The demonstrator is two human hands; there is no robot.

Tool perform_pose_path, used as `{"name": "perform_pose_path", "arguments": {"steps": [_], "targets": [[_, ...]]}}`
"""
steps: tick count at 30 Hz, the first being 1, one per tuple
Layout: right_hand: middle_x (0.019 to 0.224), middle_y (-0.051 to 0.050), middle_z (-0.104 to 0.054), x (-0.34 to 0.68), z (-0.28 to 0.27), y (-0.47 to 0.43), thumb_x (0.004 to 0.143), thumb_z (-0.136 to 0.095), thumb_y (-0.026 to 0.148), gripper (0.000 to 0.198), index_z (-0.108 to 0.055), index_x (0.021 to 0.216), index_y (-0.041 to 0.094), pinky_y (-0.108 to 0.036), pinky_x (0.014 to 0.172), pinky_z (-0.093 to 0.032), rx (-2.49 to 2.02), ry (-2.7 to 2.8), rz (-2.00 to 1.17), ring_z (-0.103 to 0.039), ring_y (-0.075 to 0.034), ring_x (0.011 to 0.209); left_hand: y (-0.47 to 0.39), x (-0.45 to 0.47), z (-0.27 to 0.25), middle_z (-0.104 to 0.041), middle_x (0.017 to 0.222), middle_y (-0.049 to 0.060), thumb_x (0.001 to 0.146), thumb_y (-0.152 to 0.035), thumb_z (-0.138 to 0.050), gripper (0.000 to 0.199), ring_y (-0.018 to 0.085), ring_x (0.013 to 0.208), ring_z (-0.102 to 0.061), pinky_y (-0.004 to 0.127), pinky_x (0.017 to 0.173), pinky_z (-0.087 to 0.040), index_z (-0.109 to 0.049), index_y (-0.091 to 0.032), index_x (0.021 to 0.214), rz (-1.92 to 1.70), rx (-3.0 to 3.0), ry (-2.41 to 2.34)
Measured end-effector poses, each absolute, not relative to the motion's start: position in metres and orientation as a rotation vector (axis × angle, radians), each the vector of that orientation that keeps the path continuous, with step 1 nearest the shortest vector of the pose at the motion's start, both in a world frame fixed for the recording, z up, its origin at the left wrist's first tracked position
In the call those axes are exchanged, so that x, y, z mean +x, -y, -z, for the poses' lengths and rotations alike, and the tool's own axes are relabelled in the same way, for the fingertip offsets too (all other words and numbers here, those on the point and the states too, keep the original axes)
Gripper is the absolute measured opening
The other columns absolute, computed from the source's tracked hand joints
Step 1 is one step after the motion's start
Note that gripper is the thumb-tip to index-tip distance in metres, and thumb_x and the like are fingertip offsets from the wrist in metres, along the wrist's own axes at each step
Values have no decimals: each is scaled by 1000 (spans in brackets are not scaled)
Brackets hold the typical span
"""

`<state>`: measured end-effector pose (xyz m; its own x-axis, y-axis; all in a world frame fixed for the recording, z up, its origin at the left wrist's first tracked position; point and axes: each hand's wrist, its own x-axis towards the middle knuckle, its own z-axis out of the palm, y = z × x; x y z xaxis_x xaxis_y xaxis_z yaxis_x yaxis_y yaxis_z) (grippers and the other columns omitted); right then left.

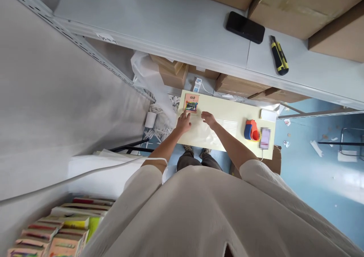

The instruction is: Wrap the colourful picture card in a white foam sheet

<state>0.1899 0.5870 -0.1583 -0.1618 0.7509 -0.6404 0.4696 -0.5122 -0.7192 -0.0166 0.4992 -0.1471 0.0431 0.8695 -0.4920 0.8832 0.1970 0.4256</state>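
A pink book [191, 98] with a colourful picture on its cover lies at the left end of a pale yellow table [212, 107]. My left hand [184, 123] is at the book's lower edge, its fingers stretched out and apart, the tips touching or nearly touching the cover. To the right of the book, my right hand [209, 118] is low over the tabletop with its fingers drawn together. Whatever they hold, if anything, is too small to make out. Between and below the hands the surface looks shiny, perhaps from clear film.
An orange and blue tape dispenser [251, 130] and a blurred-out phone [264, 138] are at the table's right end. Above runs a grey shelf [170, 18] with a black phone [245, 27], a box cutter [279, 56] and cartons [301, 7]. Books [66, 245] are stacked lower left.
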Motion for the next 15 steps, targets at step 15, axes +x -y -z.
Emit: {"name": "perform_pose_path", "arguments": {"steps": [15], "targets": [[88,0,-72,126,155,-616,75,-80,41,23,-66,83,26,-37,88,-52,-2014,832,-1803,-68,-21,92,-489,-18,160,-17,191,30,93,-12,-71,100,43,176,-29,57,138,-33,-26,-11,183,75,1827,-1735]]}}
